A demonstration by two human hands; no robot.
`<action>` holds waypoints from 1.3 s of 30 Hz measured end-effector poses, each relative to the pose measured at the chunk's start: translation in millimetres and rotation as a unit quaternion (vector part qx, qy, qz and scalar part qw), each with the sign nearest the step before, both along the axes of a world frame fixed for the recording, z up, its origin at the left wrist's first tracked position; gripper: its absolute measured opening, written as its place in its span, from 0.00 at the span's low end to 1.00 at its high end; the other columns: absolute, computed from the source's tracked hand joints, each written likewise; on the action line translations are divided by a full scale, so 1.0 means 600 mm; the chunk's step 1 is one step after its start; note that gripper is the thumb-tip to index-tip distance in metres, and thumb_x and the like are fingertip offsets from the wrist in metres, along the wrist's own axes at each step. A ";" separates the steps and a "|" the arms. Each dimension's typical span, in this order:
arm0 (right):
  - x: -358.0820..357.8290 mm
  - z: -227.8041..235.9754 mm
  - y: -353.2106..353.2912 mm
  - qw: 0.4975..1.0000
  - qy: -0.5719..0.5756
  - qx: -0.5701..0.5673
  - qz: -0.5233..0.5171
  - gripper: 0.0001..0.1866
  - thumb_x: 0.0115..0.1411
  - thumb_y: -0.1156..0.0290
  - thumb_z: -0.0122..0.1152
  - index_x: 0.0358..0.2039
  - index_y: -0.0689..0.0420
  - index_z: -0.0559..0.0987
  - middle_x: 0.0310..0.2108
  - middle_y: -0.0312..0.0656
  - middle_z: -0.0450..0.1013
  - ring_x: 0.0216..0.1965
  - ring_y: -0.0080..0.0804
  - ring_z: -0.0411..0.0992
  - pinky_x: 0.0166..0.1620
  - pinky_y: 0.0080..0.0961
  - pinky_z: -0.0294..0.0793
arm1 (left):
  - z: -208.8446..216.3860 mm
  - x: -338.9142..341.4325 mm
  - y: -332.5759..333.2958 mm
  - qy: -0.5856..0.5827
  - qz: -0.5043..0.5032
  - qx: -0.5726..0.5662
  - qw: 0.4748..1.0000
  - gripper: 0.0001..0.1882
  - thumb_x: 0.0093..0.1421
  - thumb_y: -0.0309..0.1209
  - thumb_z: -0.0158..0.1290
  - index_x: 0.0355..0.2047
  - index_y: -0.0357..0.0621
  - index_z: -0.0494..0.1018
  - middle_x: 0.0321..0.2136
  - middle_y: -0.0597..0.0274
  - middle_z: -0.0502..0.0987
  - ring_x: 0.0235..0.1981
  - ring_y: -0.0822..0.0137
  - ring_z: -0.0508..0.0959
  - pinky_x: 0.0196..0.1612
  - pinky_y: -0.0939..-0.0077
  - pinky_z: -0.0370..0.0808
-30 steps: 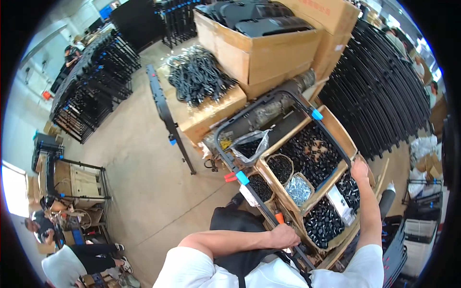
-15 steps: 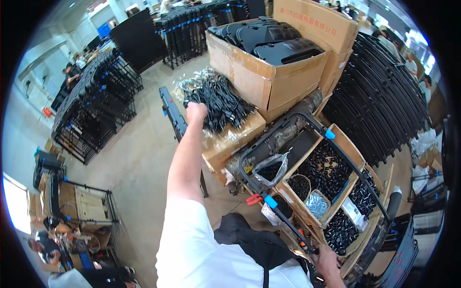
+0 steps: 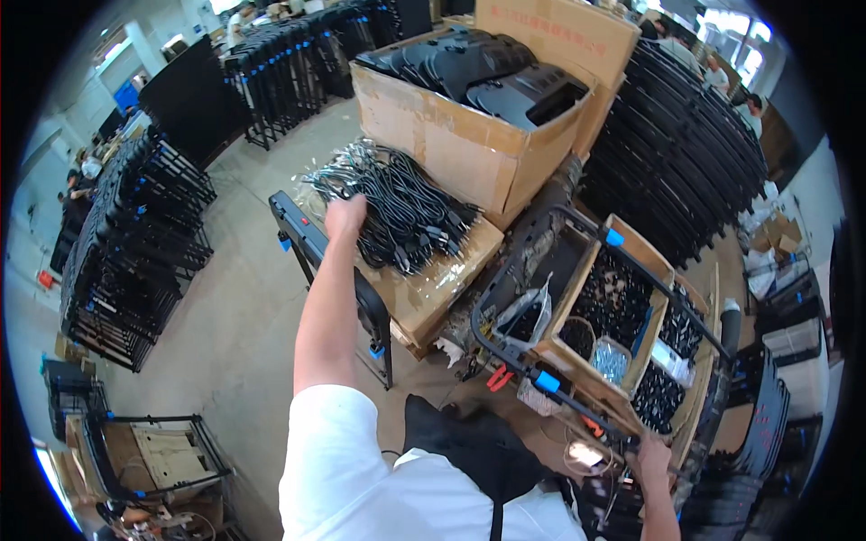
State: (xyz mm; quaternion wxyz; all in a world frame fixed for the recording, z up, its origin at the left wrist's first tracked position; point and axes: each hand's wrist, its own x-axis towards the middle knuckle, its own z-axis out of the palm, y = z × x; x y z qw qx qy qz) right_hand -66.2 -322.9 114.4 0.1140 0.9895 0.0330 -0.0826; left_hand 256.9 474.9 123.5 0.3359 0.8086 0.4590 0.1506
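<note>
- My left fingers [image 3: 339,211] were at the black cords [image 3: 410,203] on the carton [image 3: 397,299]; whether they gripped, I couldn't tell.
- My right fingers [image 3: 648,453] held the black frame [image 3: 516,363].
- Reaching seemed my step; tangled cords called for gentle pulling.

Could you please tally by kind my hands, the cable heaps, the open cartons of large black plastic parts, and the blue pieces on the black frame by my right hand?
Hands, left hand and right hand: 2
Cable heap: 1
Open carton of large black parts: 1
Blue pieces on the black frame: 2
Total: 6
</note>
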 end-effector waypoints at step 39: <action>0.007 -0.045 0.011 0.996 0.082 -0.003 -0.020 0.23 0.62 0.60 0.65 0.52 0.59 0.74 0.34 0.50 0.82 0.39 0.51 0.83 0.40 0.47 0.83 | -0.188 -0.352 -0.578 -0.070 -0.502 -0.212 0.835 0.20 0.74 0.43 0.53 0.48 0.36 0.68 0.38 0.31 0.81 0.43 0.28 0.79 0.44 0.40 0.74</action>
